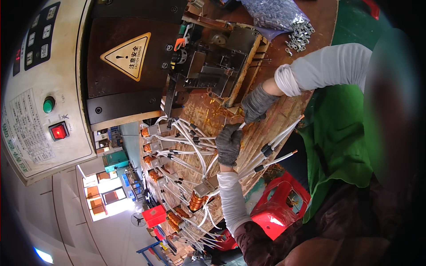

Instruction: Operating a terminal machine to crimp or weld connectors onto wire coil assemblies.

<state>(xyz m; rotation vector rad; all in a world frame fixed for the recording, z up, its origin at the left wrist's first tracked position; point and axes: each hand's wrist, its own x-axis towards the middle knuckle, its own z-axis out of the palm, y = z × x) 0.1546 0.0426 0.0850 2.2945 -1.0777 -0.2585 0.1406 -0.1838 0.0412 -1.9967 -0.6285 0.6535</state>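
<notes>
My left hand [228, 144], in a dark grey glove, is closed around a bundle of white sleeved wires [266, 153] that fan out to bare ends. My right hand [256, 104], gloved the same, pinches one white wire end [242, 125] just above the left hand, beside the small metal press head [213, 62] of a bench machine. The wires lead to copper coils [196, 201] with white leads, which lie in rows on the worn wooden bench [284, 111]. Copper scraps [208, 113] litter the bench under the press.
The machine's brown housing [120, 84] bears a yellow warning triangle. Beside it a cream control panel [40, 111] has a green and a red button. A bag of metal terminals [284, 17] lies on the bench, and a red plastic stool [279, 208] stands below.
</notes>
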